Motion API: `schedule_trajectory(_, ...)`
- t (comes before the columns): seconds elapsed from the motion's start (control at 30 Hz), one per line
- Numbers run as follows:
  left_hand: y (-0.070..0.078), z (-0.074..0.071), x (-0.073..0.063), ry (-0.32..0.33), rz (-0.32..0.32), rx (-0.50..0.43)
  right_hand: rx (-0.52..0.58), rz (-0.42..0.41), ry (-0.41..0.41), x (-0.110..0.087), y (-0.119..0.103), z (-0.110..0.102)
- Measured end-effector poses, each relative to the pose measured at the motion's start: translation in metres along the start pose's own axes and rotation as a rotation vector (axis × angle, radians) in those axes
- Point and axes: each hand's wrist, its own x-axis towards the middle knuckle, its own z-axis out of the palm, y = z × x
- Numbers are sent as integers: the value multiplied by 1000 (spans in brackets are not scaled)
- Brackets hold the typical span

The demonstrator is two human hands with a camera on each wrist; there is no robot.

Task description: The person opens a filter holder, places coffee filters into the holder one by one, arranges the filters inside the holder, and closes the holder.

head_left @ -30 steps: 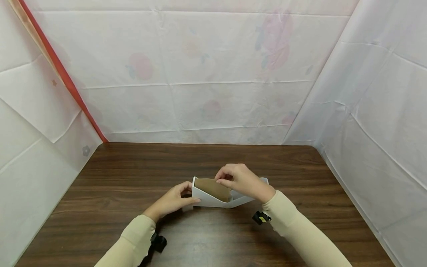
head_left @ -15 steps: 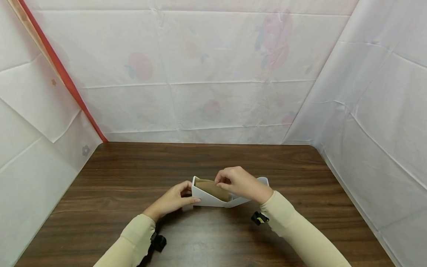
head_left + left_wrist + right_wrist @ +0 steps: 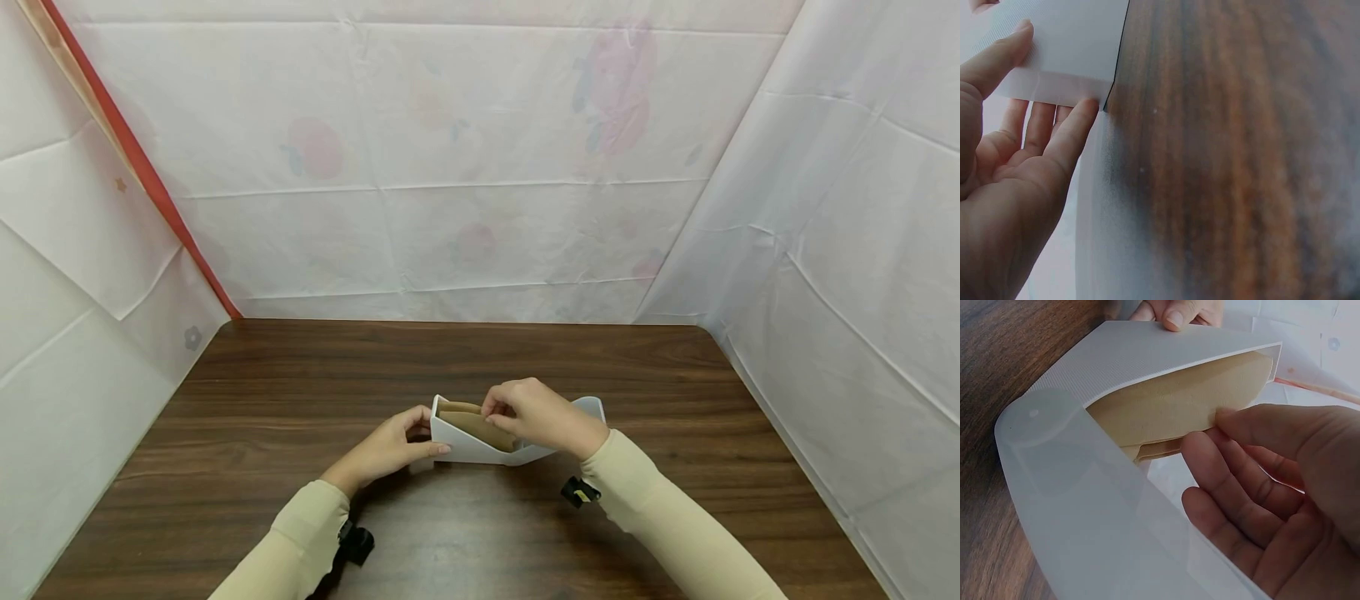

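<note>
A white ribbed box (image 3: 471, 451) with a sloping open top stands on the table, its pale translucent lid (image 3: 1085, 487) swung open to the right. Several brown paper coffee filters (image 3: 1179, 400) stand inside it. My left hand (image 3: 386, 450) holds the box's left end, thumb on the front face and fingers at the end wall. Above the opening, my right hand (image 3: 546, 417) pinches the top edge of the front filter between thumb and index finger. Behind that one, other filters show as a narrow strip in the head view. The filters' lower parts are hidden by the box.
The dark wood-grain table (image 3: 337, 367) extends around the box. White patterned sheets (image 3: 480, 167) hang behind it and on both sides, with a red strip (image 3: 142, 167) at the left corner. Black wrist cameras (image 3: 356, 543) sit on both sleeves.
My right hand has moved slightly down and towards me with the front filter's edge, and a gap has opened between it and the filters behind. The left hand and box stay put.
</note>
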Motion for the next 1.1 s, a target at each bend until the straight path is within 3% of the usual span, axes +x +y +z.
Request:
schedule_trajectory(0.67, 0, 1, -1, 0, -18, 0, 12, 42, 7, 1, -3, 3)
schedule_trajectory(1.1, 1, 1, -1, 12, -2, 17, 31, 38, 66, -4, -4, -10)
